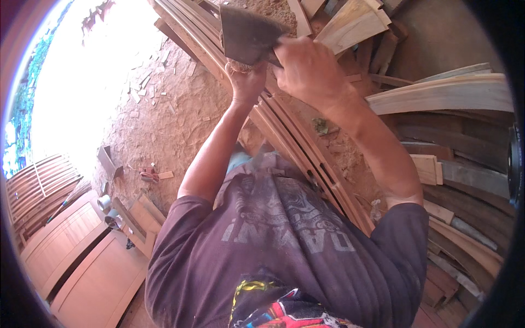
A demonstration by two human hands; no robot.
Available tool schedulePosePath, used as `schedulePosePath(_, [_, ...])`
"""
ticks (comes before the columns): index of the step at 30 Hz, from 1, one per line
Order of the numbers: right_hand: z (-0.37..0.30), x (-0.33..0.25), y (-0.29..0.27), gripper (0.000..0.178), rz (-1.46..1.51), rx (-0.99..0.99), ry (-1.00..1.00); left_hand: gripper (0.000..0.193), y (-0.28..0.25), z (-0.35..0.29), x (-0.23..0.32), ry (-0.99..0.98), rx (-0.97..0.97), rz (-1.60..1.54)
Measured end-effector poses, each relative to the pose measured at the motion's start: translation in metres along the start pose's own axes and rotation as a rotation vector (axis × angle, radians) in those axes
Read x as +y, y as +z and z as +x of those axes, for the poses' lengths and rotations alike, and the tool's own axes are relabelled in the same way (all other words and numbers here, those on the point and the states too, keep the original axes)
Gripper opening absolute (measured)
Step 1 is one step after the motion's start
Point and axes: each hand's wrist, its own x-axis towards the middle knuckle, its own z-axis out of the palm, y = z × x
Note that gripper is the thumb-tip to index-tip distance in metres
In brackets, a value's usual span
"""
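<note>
My right hand (pixel 310 68) is closed at the near right end of a dark, broad flat-bladed tool (pixel 249 35); its exact kind is unclear. The blade extends left over the upper end of a stack of long reddish wood pieces (pixel 298 145). Just beneath the blade, my left hand (pixel 249 85) is closed with its fingers curled up near the lower edge. A rough brown bit (pixel 239 66) shows at those fingertips, but the blade hides most of what the hand grips. Both forearms reach forward over the wood pieces.
Stacked planks (pixel 454 131) fill the right side, with pale offcuts (pixel 358 24) at the upper right. Wood scraps (pixel 145 82) litter the dirt floor (pixel 180 104). Wooden panels (pixel 104 279) lie at the lower left, near a red-handled object (pixel 149 175) and a slatted frame (pixel 41 180).
</note>
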Motion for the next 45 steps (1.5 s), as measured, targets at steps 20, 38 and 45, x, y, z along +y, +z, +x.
schedulePosePath(20, [-0.080, 0.045, -0.019, 0.027, 0.239, -0.041, 0.419, 0.026, -0.027, 0.001, 0.026, -0.122, 0.037, -0.007])
schedulePosePath(38, [0.002, -0.003, -0.007, 0.022, -0.020, -0.077, -0.037, 0.026, -0.001, -0.012, -0.002, 0.121, 0.154, 0.031])
schedulePosePath(45, [-0.005, -0.014, -0.021, 0.019, -0.072, -0.031, 0.102, 0.019, 0.012, -0.011, -0.008, -0.014, 0.060, -0.119])
